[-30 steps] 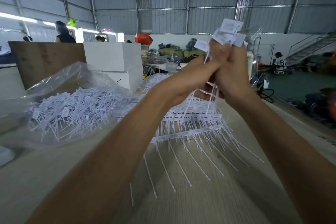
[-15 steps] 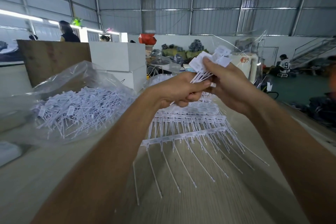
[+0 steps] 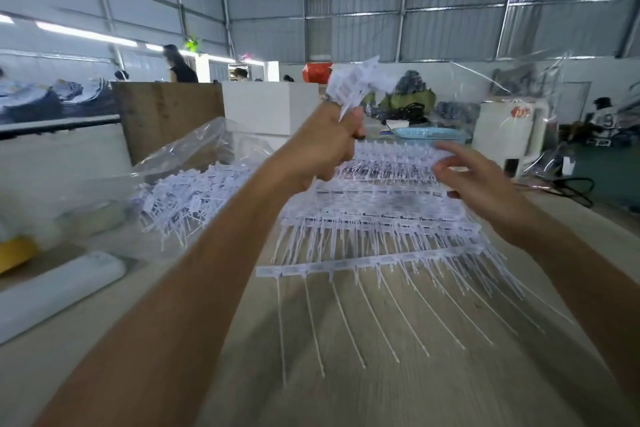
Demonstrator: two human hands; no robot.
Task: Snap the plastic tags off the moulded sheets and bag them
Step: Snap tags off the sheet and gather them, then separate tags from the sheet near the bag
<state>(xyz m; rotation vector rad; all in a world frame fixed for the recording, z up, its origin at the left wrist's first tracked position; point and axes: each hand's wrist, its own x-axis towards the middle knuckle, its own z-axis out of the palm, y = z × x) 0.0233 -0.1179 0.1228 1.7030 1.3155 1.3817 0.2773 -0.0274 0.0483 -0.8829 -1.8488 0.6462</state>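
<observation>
My left hand (image 3: 325, 146) is raised above the table and grips a bunch of white plastic tags (image 3: 356, 83) by their stems, label ends up. To its right my right hand (image 3: 481, 184) hovers with fingers spread, holding nothing, just over the stack of white moulded tag sheets (image 3: 381, 222). The sheets lie on the wooden table (image 3: 381, 374) with their long stems fanned toward me. A clear plastic bag (image 3: 187, 163) on the left holds a heap of loose tags (image 3: 187, 198).
A white roll (image 3: 55, 288) and something yellow (image 3: 14, 253) lie at the left edge. Behind the bag stand a wooden board (image 3: 166, 111) and white boxes (image 3: 270, 104). A blue basket (image 3: 429, 132) sits beyond the sheets. People are in the background.
My hands have come apart. The right hand let go of the tag bunch and dropped toward the sheets; the left hand keeps the bunch and has swung left.
</observation>
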